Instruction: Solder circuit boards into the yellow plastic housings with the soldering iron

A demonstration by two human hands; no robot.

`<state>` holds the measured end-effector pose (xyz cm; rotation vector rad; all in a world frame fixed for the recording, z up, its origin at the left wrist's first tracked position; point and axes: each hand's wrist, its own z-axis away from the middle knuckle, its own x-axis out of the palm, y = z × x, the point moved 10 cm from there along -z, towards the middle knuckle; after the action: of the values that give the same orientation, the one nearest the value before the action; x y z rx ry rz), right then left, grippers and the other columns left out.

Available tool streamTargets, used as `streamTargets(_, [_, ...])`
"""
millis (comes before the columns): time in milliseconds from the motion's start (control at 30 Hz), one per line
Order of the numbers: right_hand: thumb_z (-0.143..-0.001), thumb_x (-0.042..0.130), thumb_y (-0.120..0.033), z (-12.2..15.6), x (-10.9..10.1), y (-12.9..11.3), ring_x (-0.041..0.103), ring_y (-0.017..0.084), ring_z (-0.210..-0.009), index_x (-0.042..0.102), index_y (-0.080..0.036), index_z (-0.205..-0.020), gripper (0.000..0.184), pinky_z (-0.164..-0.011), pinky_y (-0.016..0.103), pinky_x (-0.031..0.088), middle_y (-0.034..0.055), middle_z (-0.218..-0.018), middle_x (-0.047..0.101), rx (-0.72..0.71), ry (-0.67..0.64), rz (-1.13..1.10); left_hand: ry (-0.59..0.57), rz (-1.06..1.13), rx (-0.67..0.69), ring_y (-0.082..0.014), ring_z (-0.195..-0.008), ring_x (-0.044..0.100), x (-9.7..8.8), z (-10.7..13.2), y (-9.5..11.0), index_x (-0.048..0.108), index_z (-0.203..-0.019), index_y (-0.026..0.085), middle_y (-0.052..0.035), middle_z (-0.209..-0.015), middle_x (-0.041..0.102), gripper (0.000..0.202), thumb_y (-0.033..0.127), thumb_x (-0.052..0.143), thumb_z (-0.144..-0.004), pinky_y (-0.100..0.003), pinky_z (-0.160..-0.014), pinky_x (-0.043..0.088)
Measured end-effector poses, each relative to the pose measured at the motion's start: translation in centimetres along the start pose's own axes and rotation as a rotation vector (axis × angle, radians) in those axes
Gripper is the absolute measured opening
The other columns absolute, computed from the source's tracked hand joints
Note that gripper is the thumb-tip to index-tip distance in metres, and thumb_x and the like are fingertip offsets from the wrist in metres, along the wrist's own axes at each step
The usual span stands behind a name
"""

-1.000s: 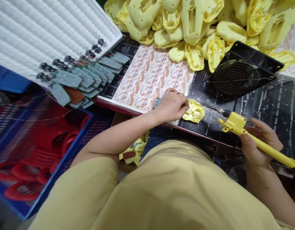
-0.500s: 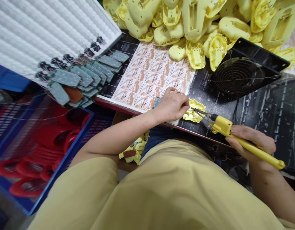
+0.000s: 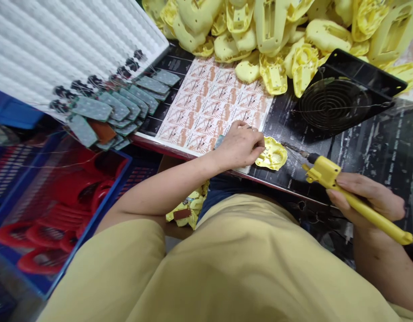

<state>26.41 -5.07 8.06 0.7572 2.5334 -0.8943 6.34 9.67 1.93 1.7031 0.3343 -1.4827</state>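
Note:
My right hand (image 3: 370, 192) is wrapped around the handle of a yellow soldering iron (image 3: 323, 172) with a wire feed at its front. Its dark tip points left and stays clear of the small yellow plastic shell (image 3: 273, 154), which lies open side up near the table edge. Over the left end of that shell my left hand (image 3: 242, 144) is closed, fingers curled down. What its fingertips pinch is hidden. A grey-green circuit board (image 3: 219, 141) peeks out from beneath its left side.
A black fan (image 3: 334, 105) stands beyond the iron. Yellow shells (image 3: 270, 31) are heaped at the back. Wired circuit boards (image 3: 115, 107) lie beside a white foam sheet (image 3: 75, 40). Printed card sheets (image 3: 206, 103) cover part of the table. Lower left, a blue crate (image 3: 102, 201) holds red parts.
My right hand has drawn the soldering iron back to the right, and its tip has left the yellow shell. My left hand has stayed almost where it was.

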Motion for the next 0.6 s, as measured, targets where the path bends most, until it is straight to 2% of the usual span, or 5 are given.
streamTargets(233, [-0.091, 0.078, -0.042, 2.6, -0.5, 0.8, 0.078, 0.021, -0.076, 0.064, -0.025, -0.143, 0.056, -0.064, 0.031, 0.063, 0.003, -0.101, 0.081, 0.192, 0.237, 0.283, -0.001, -0.037, 0.021, -0.0273, -0.104, 0.068, -0.2, 0.1, 0.0, 0.074, -0.103, 0.017, -0.0085, -0.101, 0.077, 0.025, 0.028, 0.053, -0.096, -0.051, -0.113, 0.042])
streamTargets(333, [-0.095, 0.071, -0.044, 2.0, 1.1, -0.1, 0.08, 0.024, -0.085, 0.067, -0.022, -0.139, 0.049, -0.076, 0.034, 0.067, 0.0054, -0.102, 0.081, 0.059, 0.23, 0.251, 0.032, -0.029, 0.09, -0.0325, -0.127, 0.061, -1.2, 0.8, -0.2, 0.065, -0.135, 0.015, -0.0155, -0.134, 0.069, 0.046, 0.036, 0.061, -0.095, -0.05, -0.116, 0.042])
streamTargets(433, [-0.094, 0.072, -0.041, 1.9, 1.6, 0.3, 0.08, 0.024, -0.084, 0.073, -0.02, -0.128, 0.04, -0.077, 0.034, 0.067, 0.0067, -0.102, 0.082, 0.061, 0.262, 0.275, 0.018, 0.006, 0.23, -0.0357, -0.152, 0.043, -1.0, 1.5, -0.1, 0.044, -0.159, 0.019, -0.0193, -0.165, 0.046, 0.081, 0.053, 0.071, -0.091, -0.05, -0.123, 0.038])
streamTargets(500, [-0.092, 0.074, -0.04, 2.2, 1.1, 0.9, 0.08, 0.023, -0.079, 0.075, -0.019, -0.121, 0.035, -0.072, 0.032, 0.067, 0.0064, -0.101, 0.082, 0.123, 0.322, 0.324, -0.007, -0.019, 0.277, -0.0367, -0.156, 0.039, 0.2, 2.0, -0.4, 0.04, -0.162, 0.019, -0.0198, -0.169, 0.041, 0.088, 0.058, 0.071, -0.09, -0.052, -0.125, 0.035])
streamTargets(600, [-0.091, 0.075, -0.04, 2.5, 0.9, 1.0, 0.079, 0.023, -0.076, 0.077, -0.02, -0.113, 0.03, -0.07, 0.033, 0.067, 0.0054, -0.095, 0.082, 0.149, 0.344, 0.354, 0.031, -0.091, 0.238, -0.0364, -0.148, 0.05, 1.2, 3.9, -1.8, 0.046, -0.16, 0.016, -0.0199, -0.162, 0.05, 0.076, 0.059, 0.059, -0.098, -0.055, -0.123, 0.039])
